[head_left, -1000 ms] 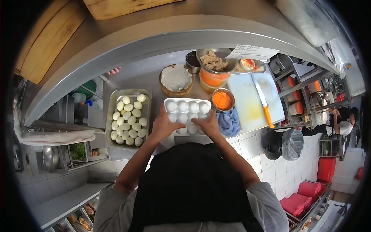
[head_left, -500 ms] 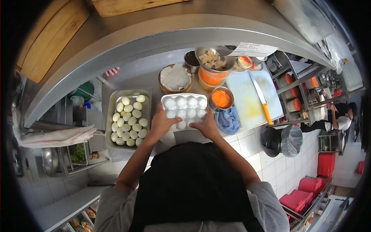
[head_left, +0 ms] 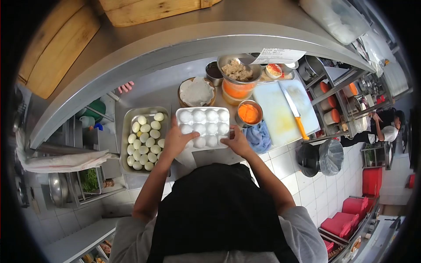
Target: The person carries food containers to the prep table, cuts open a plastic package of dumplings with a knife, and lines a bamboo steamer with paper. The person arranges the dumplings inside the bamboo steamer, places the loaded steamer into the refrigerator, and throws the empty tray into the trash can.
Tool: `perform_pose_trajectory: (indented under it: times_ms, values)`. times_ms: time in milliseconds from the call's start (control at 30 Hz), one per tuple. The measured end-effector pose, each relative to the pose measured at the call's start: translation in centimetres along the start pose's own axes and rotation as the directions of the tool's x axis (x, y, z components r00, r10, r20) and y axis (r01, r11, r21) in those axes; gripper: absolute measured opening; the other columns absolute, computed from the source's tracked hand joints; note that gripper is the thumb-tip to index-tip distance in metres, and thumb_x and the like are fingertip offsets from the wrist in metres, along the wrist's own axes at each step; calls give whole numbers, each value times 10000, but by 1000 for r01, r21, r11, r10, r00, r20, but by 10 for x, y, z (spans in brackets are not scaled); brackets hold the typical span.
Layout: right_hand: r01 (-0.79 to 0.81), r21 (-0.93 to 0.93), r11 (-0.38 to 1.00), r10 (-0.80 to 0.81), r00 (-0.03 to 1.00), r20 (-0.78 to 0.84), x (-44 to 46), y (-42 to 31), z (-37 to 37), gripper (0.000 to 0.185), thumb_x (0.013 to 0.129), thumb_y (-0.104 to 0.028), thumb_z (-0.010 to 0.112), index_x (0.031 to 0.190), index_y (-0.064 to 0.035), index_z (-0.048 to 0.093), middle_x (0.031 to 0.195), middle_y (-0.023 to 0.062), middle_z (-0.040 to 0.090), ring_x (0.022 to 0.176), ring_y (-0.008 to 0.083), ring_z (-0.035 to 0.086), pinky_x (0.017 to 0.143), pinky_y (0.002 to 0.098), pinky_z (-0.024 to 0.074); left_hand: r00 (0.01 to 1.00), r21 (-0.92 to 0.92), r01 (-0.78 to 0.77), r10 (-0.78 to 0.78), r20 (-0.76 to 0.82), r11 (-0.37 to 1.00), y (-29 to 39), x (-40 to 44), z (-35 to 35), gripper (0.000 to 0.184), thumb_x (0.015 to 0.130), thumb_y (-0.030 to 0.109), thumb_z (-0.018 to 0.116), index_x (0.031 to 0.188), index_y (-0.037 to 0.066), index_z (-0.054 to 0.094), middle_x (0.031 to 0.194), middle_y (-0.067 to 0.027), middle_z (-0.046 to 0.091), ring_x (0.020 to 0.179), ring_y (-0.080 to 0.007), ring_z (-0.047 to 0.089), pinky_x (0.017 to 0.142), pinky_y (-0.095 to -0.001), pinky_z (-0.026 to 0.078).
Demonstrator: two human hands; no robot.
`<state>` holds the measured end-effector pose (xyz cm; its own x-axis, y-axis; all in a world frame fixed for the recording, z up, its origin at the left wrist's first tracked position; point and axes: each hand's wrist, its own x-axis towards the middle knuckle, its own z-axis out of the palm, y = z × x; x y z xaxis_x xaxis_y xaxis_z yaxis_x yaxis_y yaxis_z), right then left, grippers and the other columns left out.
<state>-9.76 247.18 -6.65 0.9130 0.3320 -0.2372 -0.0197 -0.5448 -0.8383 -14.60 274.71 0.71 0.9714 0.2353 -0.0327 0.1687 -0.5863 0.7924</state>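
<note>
Both my hands are on a white tray [head_left: 202, 128] with rows of round white bumps, in front of my apron. I cannot tell whether the bumps are balls or part of the tray. My left hand [head_left: 179, 142] grips its left side, thumb over the near edge. My right hand [head_left: 237, 141] holds the near right corner, thumb on top. Left of the tray, a metal pan [head_left: 125, 115] holds many peeled pale eggs [head_left: 150, 142]. Beyond it sits a round bamboo steamer [head_left: 180, 98] lined with white paper [head_left: 197, 91].
To the right are a metal bowl of orange slices [head_left: 250, 114], a blue cloth [head_left: 258, 135] and a cutting board [head_left: 267, 97] with a yellow-handled knife [head_left: 294, 109]. Behind stands a bowl of minced filling [head_left: 237, 70]. A steel shelf [head_left: 188, 38] overhangs the counter. Another person [head_left: 386, 127] is far right.
The tray has shifted slightly left and turned a little, so its near row of bumps shows more. My right hand has slid down to the near right corner.
</note>
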Motion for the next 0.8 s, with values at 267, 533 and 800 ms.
perform_pose_trajectory:
  times_ms: [267,533,800]
  values:
    - [-34,470,882,-26,992,120,5,-18,-23,526,900,-201,742,1331,-31,492,1155,73,640,996,145,624,816,290,515,995,-284,-9,37,94,959,-27,25,-3,931,719,297,886,1418,-53,379,1250,-202,632,1129,-284,634,983,-371,490]
    - [-112,853,510,-87,980,181,-11,-113,-81,476,884,-179,743,1300,-30,566,1133,76,664,1060,169,647,815,277,560,983,-510,117,-26,183,852,27,32,-50,588,842,191,811,1295,-49,522,1139,-120,679,994,-167,653,855,-307,521]
    - [274,-117,955,-295,923,-248,-128,-111,-236,418,777,25,755,1169,-9,614,1060,99,680,1058,221,648,961,365,500,968,192,-77,28,249,978,-21,-16,-27,550,882,347,721,1285,-5,588,1269,-255,611,1022,-369,679,873,-427,523]
